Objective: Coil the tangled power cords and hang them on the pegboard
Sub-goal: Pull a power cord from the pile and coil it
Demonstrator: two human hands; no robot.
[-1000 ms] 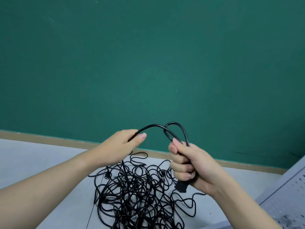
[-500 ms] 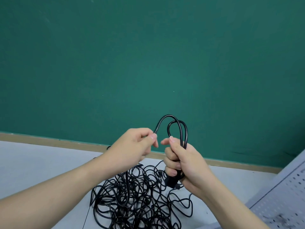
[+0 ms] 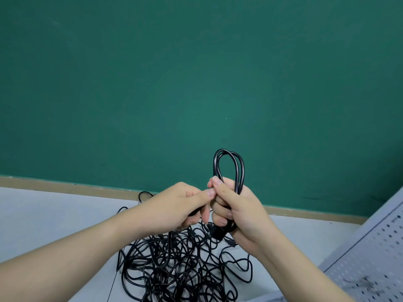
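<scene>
A black power cord (image 3: 229, 168) stands up in narrow loops out of my right hand (image 3: 235, 205), which grips the bundled strands; its black plug (image 3: 216, 233) sticks out below the fingers. My left hand (image 3: 181, 205) is pressed against the right one, fingers curled round the same cord, which drops from it into the pile. The tangled heap of black cords (image 3: 181, 271) lies on the grey floor under both hands.
A grey pegboard (image 3: 370, 258) with rows of holes slants in at the lower right. A dark green wall (image 3: 196, 83) with a tan baseboard (image 3: 65, 186) stands behind the pile. Grey floor (image 3: 43, 214) stretches to the left.
My left hand has moved right to meet the right hand, bringing its cord along. The wide arch between the hands has closed into a tall narrow loop beside the first one.
</scene>
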